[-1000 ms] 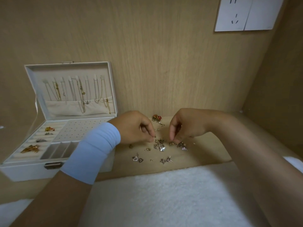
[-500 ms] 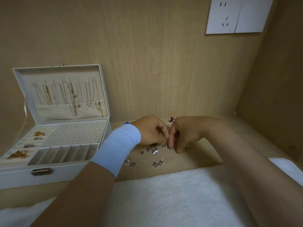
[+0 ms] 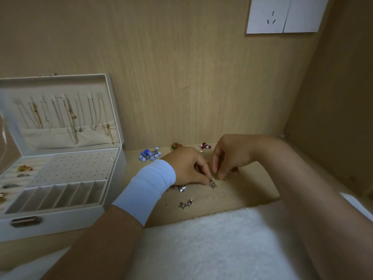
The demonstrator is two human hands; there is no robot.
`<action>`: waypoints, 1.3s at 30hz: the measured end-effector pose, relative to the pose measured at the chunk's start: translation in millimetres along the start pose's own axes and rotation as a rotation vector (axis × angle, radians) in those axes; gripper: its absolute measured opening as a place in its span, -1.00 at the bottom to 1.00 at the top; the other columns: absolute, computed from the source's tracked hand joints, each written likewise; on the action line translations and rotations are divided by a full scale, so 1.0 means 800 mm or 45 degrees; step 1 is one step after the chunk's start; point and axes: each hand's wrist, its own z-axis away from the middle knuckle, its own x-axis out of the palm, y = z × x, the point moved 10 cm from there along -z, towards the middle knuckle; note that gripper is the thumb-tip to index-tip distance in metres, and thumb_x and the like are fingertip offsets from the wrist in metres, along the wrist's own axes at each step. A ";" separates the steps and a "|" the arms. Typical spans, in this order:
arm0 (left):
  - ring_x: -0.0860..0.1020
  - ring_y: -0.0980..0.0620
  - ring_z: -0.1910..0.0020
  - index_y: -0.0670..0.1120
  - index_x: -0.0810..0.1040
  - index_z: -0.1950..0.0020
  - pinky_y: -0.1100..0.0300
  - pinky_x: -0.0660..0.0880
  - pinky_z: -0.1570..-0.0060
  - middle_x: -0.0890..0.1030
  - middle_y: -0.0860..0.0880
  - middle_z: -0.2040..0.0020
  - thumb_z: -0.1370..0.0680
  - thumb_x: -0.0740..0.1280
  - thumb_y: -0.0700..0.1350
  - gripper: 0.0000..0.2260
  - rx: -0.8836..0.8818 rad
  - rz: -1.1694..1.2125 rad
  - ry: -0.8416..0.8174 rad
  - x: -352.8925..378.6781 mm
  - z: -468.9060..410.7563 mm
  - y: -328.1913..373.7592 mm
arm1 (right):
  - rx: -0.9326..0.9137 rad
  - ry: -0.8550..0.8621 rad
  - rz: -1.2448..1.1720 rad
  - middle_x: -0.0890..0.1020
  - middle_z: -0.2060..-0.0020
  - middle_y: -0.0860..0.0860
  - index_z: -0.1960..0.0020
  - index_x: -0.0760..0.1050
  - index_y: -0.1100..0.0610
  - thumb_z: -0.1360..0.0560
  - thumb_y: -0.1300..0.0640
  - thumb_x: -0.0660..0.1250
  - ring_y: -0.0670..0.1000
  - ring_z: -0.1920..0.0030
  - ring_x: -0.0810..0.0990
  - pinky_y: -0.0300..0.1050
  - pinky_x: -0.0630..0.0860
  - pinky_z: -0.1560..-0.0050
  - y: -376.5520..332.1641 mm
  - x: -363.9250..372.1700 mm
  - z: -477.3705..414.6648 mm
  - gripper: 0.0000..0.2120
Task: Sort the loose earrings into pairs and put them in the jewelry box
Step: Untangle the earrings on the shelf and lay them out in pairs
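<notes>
Small silver earrings (image 3: pixel 187 204) lie loose on the wooden desk. My left hand (image 3: pixel 186 166), with a light-blue wristband, pinches a silver earring (image 3: pixel 213 184) at its fingertips. My right hand (image 3: pixel 228 157) hovers just right of it with curled fingers close to the same earring; whether it holds anything is unclear. More silver pieces (image 3: pixel 181 188) sit under my left hand. The white jewelry box (image 3: pixel 60 217) stands open at the left, with gold and silver pieces in its left slots.
Blue earrings (image 3: pixel 149 154), an orange one (image 3: pixel 175 146) and a red one (image 3: pixel 205 146) lie by the back wall. A white fluffy cloth (image 3: pixel 212 243) covers the near edge. A wall socket (image 3: pixel 282 15) is at the upper right. Necklaces hang in the box lid.
The view has shifted, so the box sits further left. My two hands met over the silver pile, then parted slightly, and my left fingertips now pinch one earring.
</notes>
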 end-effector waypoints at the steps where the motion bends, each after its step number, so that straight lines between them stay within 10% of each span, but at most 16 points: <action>1: 0.56 0.22 0.21 0.10 0.73 0.12 0.35 0.43 0.14 0.64 0.16 0.20 -0.41 0.54 -0.03 -0.92 -0.010 0.003 -0.006 0.000 0.001 -0.002 | 0.022 -0.020 0.024 0.72 0.27 0.04 0.14 0.69 0.04 -0.33 0.18 0.57 -0.06 0.39 0.57 -0.07 0.43 0.14 0.001 0.004 -0.001 -0.87; 12: 0.55 0.32 0.31 0.03 0.66 0.24 0.33 0.46 0.15 0.65 0.25 0.31 -0.49 0.46 -0.16 -0.87 -0.103 0.321 0.114 -0.032 0.015 -0.018 | 0.106 -0.070 0.174 0.59 0.39 -0.01 0.07 0.72 0.06 -0.28 -0.15 0.57 -0.09 0.48 0.41 -0.22 0.35 0.36 -0.018 0.015 0.004 -0.65; 17: 0.67 -0.05 0.13 -0.13 0.64 0.15 -0.07 0.57 -0.08 0.73 0.02 0.15 -0.49 0.43 -0.21 -0.97 -0.133 0.441 0.176 -0.054 0.025 -0.021 | 0.154 -0.094 0.259 0.61 0.44 -0.09 0.20 0.69 0.12 -0.25 -0.24 0.56 -0.09 0.47 0.45 -0.24 0.37 0.35 -0.027 0.028 0.002 -0.58; 29: 0.46 0.29 0.49 0.01 0.73 0.07 0.39 0.42 0.35 0.61 0.18 0.40 -0.47 0.50 -0.16 -0.91 -0.244 0.262 0.388 -0.114 0.044 -0.057 | -0.001 -0.046 0.068 0.70 0.36 -0.04 0.16 0.70 0.10 -0.36 0.04 0.56 -0.06 0.39 0.55 -0.11 0.43 0.22 -0.038 0.019 0.006 -0.85; 33: 0.60 0.32 0.14 0.06 0.73 0.07 0.34 0.49 -0.01 0.68 0.21 0.19 -0.48 0.49 -0.12 -0.91 -0.240 0.148 0.337 -0.093 0.033 -0.047 | -0.054 0.277 -0.200 0.64 0.47 -0.06 0.15 0.67 0.15 -0.45 0.22 0.43 -0.08 0.49 0.55 -0.28 0.30 0.49 -0.033 -0.024 0.008 -0.95; 39: 0.62 0.19 0.16 0.10 0.67 0.21 0.19 0.55 -0.05 0.66 0.18 0.25 -0.47 0.46 -0.10 -0.90 -0.294 0.010 0.240 -0.055 0.015 -0.046 | -0.127 0.569 -0.337 0.65 0.40 -0.04 0.17 0.67 0.10 -0.43 0.30 0.49 -0.10 0.52 0.53 -0.23 0.47 0.41 -0.023 -0.035 -0.014 -0.89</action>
